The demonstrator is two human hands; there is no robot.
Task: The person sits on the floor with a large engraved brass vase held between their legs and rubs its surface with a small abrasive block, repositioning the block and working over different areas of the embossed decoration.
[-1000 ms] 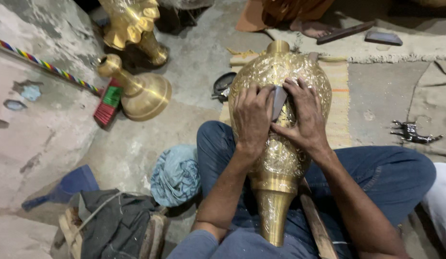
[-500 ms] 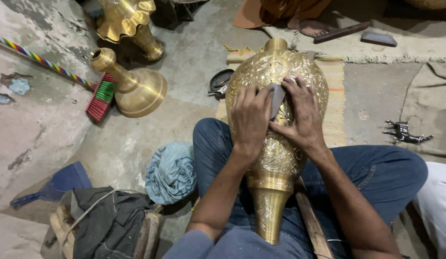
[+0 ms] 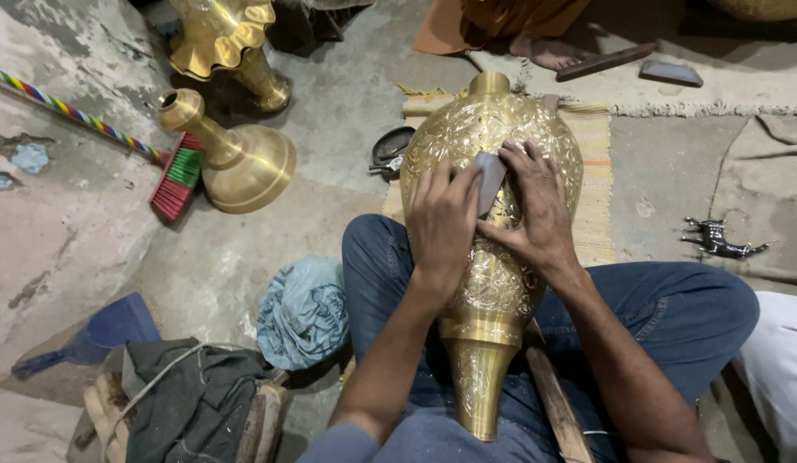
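Both the left hand [image 3: 441,219] and the right hand [image 3: 536,214] grasp one small grey flat block [image 3: 489,182], pressing it on the large engraved brass vase [image 3: 493,283] lying across the lap.

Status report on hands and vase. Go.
Left hand and right hand press grey flat pad on engraved brass vase across lap. Nothing blocking.

Engraved brass vase [image 3: 493,283] lies across lap, grey block [image 3: 489,182] pressed on it
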